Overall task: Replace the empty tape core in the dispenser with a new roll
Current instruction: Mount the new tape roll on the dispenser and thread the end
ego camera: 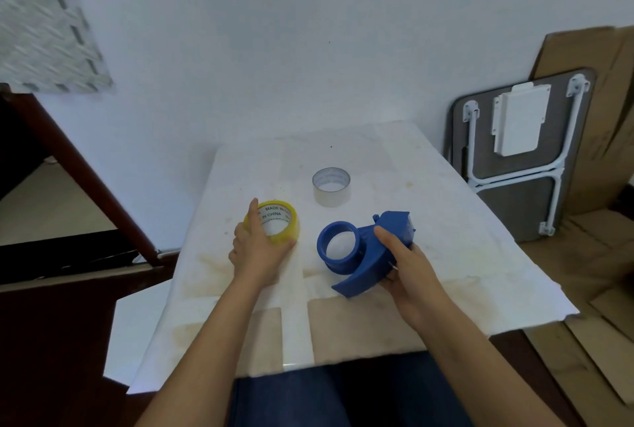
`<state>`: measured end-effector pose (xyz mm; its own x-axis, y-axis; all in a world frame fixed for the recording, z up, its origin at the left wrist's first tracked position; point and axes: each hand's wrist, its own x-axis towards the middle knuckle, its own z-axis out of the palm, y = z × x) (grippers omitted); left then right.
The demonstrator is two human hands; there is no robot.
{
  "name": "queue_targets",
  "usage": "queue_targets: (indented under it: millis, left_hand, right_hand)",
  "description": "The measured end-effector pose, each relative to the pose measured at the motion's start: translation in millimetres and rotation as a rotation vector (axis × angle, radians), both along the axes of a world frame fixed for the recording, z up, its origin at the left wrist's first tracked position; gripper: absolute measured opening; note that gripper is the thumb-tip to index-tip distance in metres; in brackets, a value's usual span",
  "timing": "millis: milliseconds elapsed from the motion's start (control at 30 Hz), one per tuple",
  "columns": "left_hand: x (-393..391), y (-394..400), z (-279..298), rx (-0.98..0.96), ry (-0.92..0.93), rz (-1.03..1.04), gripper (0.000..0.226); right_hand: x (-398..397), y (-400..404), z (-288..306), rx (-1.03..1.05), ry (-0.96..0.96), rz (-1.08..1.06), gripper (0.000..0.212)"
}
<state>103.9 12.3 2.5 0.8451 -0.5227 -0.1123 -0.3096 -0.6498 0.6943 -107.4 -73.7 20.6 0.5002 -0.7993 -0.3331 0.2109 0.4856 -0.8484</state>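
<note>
A blue tape dispenser [370,248] lies on the white table [429,207], its round hub bare and facing up. My right hand [408,265] grips its handle end from the right. A new yellowish tape roll [288,231] with "MADE IN CHINA" printed inside lies flat at the left. My left hand [257,248] curls around its near side, fingers on the far-left rim and thumb on the right. The empty whitish core [331,186] stands on the table behind both, apart from them.
A folded table [521,159] leans against cardboard [603,111] at the right. A dark wooden frame [85,183] stands at the left of the table. Cardboard sheets cover the floor at the right. My blue-trousered lap is under the near table edge.
</note>
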Motion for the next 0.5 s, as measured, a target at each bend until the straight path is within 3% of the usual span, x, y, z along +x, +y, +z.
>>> queue_targets:
  millis: [133,267,500]
  left_hand:
    - [-0.4,14.3,-1.6,-0.121,0.077,-0.027,0.108]
    - [-15.8,40.9,3.2,-0.284,0.152,-0.201,0.116]
    - [-46.6,66.0,-0.9,-0.190,0.044,-0.535,0.108]
  right_hand:
    - [-6.0,-0.9,-1.8,0.000,-0.013,-0.003,0.035]
    - [-12.0,-6.0,-4.1,0.008,-0.013,-0.053,0.044]
    - [-18.9,-17.7,-4.6,-0.058,0.015,-0.222,0.062]
